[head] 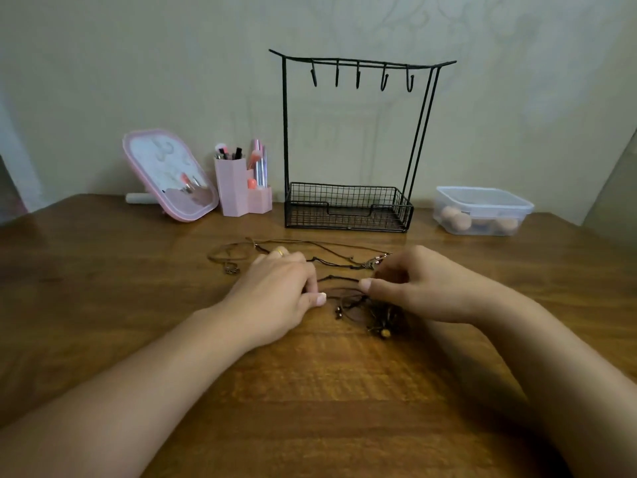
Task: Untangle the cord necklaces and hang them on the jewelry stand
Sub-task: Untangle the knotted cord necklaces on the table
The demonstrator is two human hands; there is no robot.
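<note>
- The tabletop [310, 391] fills the lower half of the frame, a broad wooden surface that carries everything.
- The stand [355, 143] is upright at centre top, against the wall. Its five hooks are bare, so no necklace is hung yet, and its wire basket faces the person within easy reach for hanging.
- The left hand [275, 291] lies palm down at centre frame, fingers curled low onto the cords. It looks to pinch a strand at thumb and fingertip, likely to pin it while the other hand works.
- The right hand [413, 288] sits just beside it, fingers bent over the knotted part, thumb tip touching a cord. Whether it truly grips a strand I cannot tell.
- The necklaces [344, 270] lie flat on the tabletop between and under the hands, in front of the stand. Loops trail to the left, and a beaded clump bunches below the right hand.
- A mirror [169, 174], a brush pot [241, 191] and a lidded box [482, 210] line the back edge, out of the way.
</note>
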